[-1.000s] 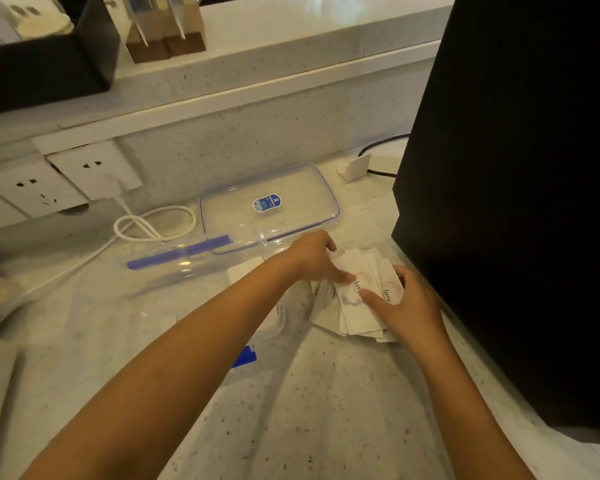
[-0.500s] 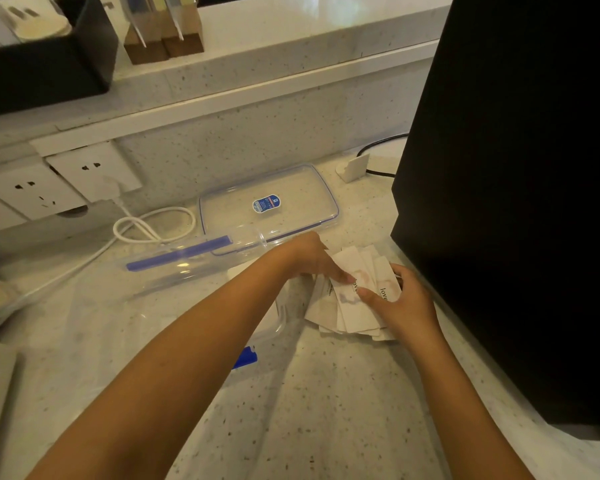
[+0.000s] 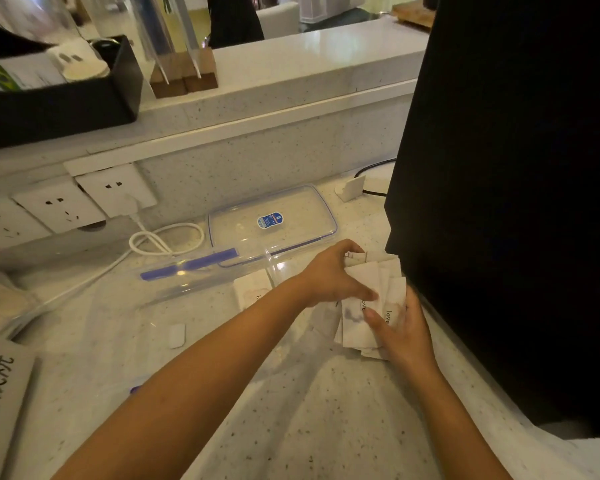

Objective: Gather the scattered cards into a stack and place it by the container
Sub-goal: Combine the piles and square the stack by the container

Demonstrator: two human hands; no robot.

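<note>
Both hands are closed around a loose bunch of cards (image 3: 371, 299) just right of the clear container (image 3: 174, 292), hard against the black panel (image 3: 499, 202). The left hand (image 3: 329, 275) clamps the far end, fingers curled over the top edge and thumb pressed on the uppermost face. The right hand (image 3: 400, 329) cups the near end, thumb on top and fingers underneath. Judgement: this two-ended hold serves to square the edges, as the cards are fanned and not yet flush. The bunch's long axis runs away from the person, leaning slightly right; printed faces are up. One separate card (image 3: 252, 289) lies flat beside the container's right end, uncollected. The container's lid (image 3: 274, 216) lies behind it. Gathering appears largely done; placement not yet made.
</note>
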